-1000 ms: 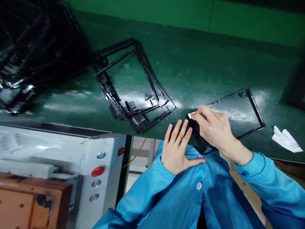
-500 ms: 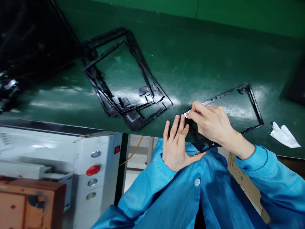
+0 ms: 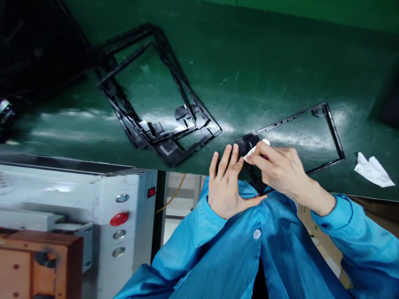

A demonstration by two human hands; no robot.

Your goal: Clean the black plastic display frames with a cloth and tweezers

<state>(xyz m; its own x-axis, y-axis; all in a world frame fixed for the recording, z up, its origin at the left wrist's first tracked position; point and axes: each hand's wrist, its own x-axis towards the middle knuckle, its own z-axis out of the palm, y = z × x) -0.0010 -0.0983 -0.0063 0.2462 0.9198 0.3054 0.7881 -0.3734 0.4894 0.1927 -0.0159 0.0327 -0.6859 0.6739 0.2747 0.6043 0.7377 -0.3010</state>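
Observation:
A black plastic frame (image 3: 335, 133) lies slanted at the front edge of the green bench, one end overhanging towards my blue coat. My right hand (image 3: 280, 168) is closed, pinching a small white cloth (image 3: 264, 145) against the solid panel at the frame's left end. Part of that panel is hidden under the hand. My left hand (image 3: 225, 185) rests flat along the frame's left short side, fingers stretched out and slightly apart. Its thumb reaches to the frame's lower corner, and the index fingertip is close to the cloth.
Several similar black frames (image 3: 174, 153) lie stacked askew on the bench (image 3: 249, 54), left of centre. Another white cloth (image 3: 374, 171) lies at right. A grey machine (image 3: 134, 232) with a red button (image 3: 119, 219) stands front left. Dark objects sit at the far left.
My right hand has drawn the cloth from the frame's upper left corner a little right and down, showing more cloth and panel. My left hand stays at the frame. The view has shifted slightly.

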